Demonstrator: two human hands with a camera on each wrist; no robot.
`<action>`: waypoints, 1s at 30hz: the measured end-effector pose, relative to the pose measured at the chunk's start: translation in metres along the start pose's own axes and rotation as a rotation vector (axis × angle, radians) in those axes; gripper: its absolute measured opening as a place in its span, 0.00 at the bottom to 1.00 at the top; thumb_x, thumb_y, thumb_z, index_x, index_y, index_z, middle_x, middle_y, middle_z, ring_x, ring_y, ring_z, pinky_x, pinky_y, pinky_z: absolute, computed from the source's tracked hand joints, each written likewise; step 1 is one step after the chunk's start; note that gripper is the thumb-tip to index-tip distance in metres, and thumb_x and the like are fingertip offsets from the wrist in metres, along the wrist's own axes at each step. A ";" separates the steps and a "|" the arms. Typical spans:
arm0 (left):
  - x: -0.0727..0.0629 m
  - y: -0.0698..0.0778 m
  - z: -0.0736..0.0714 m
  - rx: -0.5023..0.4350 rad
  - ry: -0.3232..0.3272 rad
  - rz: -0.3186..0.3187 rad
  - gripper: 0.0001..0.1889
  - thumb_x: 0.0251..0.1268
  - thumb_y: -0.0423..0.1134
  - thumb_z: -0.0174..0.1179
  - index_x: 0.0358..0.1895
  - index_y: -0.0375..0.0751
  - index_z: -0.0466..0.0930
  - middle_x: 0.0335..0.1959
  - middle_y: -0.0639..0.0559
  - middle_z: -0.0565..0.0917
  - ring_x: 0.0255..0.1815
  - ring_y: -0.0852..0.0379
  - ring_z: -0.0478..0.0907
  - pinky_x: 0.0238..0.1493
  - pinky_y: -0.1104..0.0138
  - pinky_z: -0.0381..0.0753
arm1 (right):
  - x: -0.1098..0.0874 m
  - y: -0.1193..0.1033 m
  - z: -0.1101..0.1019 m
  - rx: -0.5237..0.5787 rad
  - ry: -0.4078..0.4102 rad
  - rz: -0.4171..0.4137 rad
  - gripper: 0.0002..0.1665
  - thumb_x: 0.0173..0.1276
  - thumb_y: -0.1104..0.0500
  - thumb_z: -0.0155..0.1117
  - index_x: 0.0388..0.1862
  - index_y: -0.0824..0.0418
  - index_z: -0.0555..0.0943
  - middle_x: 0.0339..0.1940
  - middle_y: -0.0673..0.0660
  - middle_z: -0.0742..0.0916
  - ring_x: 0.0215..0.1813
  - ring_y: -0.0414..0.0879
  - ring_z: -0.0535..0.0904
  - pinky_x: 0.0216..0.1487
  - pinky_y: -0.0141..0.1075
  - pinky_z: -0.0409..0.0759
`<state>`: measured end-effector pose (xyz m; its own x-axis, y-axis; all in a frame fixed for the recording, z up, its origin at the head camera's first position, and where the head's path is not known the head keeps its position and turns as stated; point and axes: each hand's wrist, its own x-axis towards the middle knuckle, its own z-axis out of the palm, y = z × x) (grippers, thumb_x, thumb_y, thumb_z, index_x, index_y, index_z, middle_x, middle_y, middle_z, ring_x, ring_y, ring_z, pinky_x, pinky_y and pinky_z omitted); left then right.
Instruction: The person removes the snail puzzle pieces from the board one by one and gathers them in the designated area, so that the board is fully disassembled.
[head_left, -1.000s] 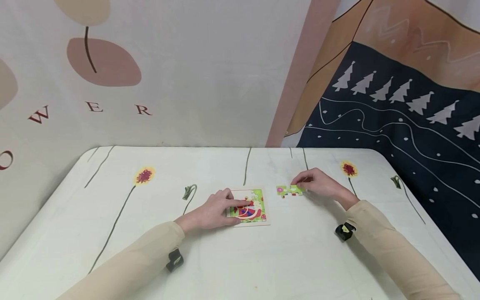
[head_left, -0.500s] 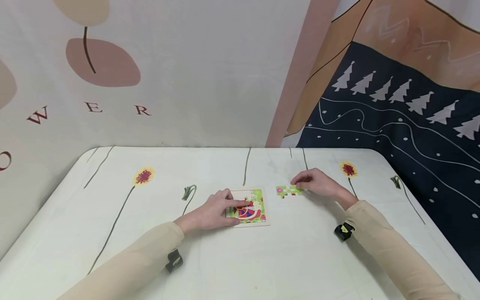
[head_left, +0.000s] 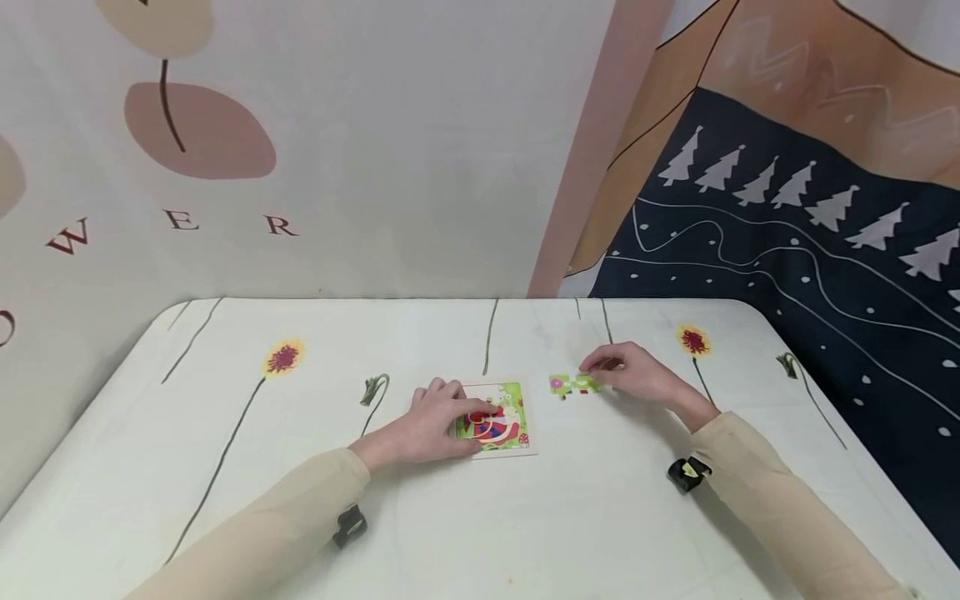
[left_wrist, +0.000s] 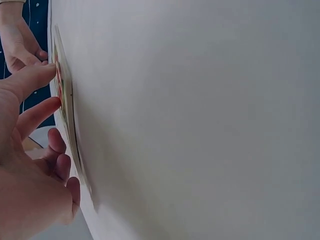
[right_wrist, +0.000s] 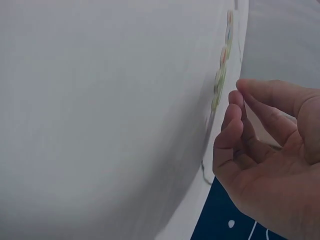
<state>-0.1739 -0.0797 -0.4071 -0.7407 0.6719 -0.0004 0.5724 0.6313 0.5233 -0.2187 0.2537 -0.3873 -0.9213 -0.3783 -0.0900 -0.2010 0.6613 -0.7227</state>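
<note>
A small square jigsaw puzzle (head_left: 514,400) with a red and green picture in a pale wooden frame lies flat mid-table. My left hand (head_left: 426,425) rests on it from the left, index finger and thumb on the picture and the other fingers loosely bent. To the right are green jigsaw pieces (head_left: 559,386), side by side on the cloth. Just over their right end hovers my right hand (head_left: 637,375), its fingertips drawn loosely together. In the right wrist view the pieces (right_wrist: 220,75) lie apart from those fingertips, and nothing shows between them.
A white flower-printed cloth (head_left: 420,533) covers the table. Its far edge meets a pale printed hanging (head_left: 390,167); a dark blue one with white trees (head_left: 720,217) hangs at the right. Each wrist bears a small black device (head_left: 688,473).
The head view has shifted slightly, moving the whole scene a little down and left. Both hands keep nearly the same place relative to the puzzle and the pieces.
</note>
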 end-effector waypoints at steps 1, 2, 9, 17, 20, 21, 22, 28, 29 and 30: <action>0.001 0.001 0.000 0.002 0.001 0.002 0.25 0.55 0.45 0.68 0.60 0.51 0.80 0.35 0.57 0.68 0.39 0.54 0.58 0.38 0.59 0.56 | 0.000 -0.001 0.001 -0.004 0.005 -0.013 0.10 0.66 0.68 0.61 0.45 0.67 0.84 0.41 0.58 0.85 0.42 0.48 0.75 0.45 0.41 0.72; 0.001 0.002 0.000 0.003 0.002 0.004 0.25 0.55 0.45 0.68 0.59 0.51 0.80 0.35 0.57 0.68 0.40 0.54 0.58 0.39 0.59 0.56 | 0.000 -0.001 0.003 -0.008 0.009 -0.025 0.10 0.66 0.68 0.61 0.44 0.66 0.84 0.41 0.57 0.86 0.41 0.48 0.76 0.45 0.41 0.72; 0.008 0.007 0.004 -0.007 -0.006 0.028 0.23 0.57 0.44 0.65 0.59 0.50 0.80 0.36 0.55 0.69 0.40 0.54 0.58 0.39 0.59 0.56 | 0.003 -0.007 0.013 0.009 0.006 -0.079 0.09 0.67 0.69 0.60 0.44 0.67 0.84 0.40 0.57 0.85 0.41 0.48 0.76 0.45 0.42 0.74; 0.012 0.010 0.005 0.001 -0.043 0.042 0.23 0.60 0.45 0.63 0.61 0.50 0.78 0.35 0.56 0.69 0.40 0.54 0.59 0.39 0.59 0.57 | 0.009 -0.018 0.025 0.046 -0.012 -0.095 0.09 0.67 0.68 0.61 0.44 0.65 0.84 0.38 0.55 0.84 0.40 0.47 0.76 0.42 0.38 0.76; 0.012 0.011 0.005 0.009 -0.058 0.035 0.24 0.61 0.45 0.62 0.62 0.51 0.77 0.35 0.57 0.69 0.40 0.54 0.59 0.39 0.59 0.57 | 0.012 -0.024 0.028 0.064 -0.033 -0.110 0.09 0.67 0.67 0.61 0.44 0.66 0.84 0.39 0.55 0.85 0.40 0.48 0.77 0.42 0.38 0.76; 0.012 0.011 0.005 0.012 -0.061 0.031 0.24 0.61 0.45 0.63 0.62 0.51 0.77 0.35 0.57 0.69 0.40 0.54 0.59 0.39 0.59 0.57 | 0.013 -0.025 0.030 0.070 -0.039 -0.118 0.09 0.67 0.68 0.61 0.45 0.66 0.83 0.39 0.56 0.85 0.41 0.48 0.77 0.43 0.39 0.76; 0.012 0.012 0.005 0.017 -0.062 0.028 0.24 0.61 0.45 0.63 0.62 0.51 0.77 0.36 0.57 0.69 0.40 0.54 0.59 0.39 0.59 0.57 | 0.013 -0.027 0.031 0.072 -0.044 -0.127 0.09 0.67 0.68 0.61 0.45 0.67 0.83 0.40 0.57 0.85 0.41 0.49 0.77 0.44 0.40 0.76; 0.013 0.012 0.006 0.045 -0.060 0.029 0.25 0.60 0.46 0.65 0.62 0.53 0.77 0.36 0.56 0.69 0.41 0.55 0.60 0.40 0.59 0.58 | 0.018 -0.036 0.038 0.088 -0.067 -0.160 0.10 0.67 0.69 0.59 0.46 0.68 0.83 0.43 0.59 0.85 0.45 0.50 0.78 0.48 0.42 0.76; 0.013 0.013 0.006 0.047 -0.060 0.030 0.25 0.60 0.46 0.65 0.62 0.53 0.76 0.36 0.56 0.69 0.41 0.55 0.60 0.40 0.59 0.58 | 0.019 -0.037 0.039 0.093 -0.071 -0.162 0.10 0.67 0.69 0.59 0.46 0.68 0.83 0.43 0.59 0.85 0.45 0.50 0.78 0.48 0.42 0.76; 0.013 0.013 0.006 0.049 -0.060 0.032 0.25 0.60 0.46 0.65 0.62 0.53 0.76 0.37 0.56 0.69 0.41 0.55 0.60 0.40 0.59 0.58 | 0.020 -0.038 0.040 0.093 -0.076 -0.162 0.10 0.68 0.69 0.59 0.46 0.68 0.83 0.43 0.59 0.85 0.45 0.49 0.78 0.48 0.42 0.76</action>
<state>-0.1740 -0.0605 -0.4057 -0.7003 0.7129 -0.0366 0.6127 0.6265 0.4818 -0.2156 0.1951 -0.3893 -0.8512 -0.5247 -0.0165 -0.3091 0.5264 -0.7921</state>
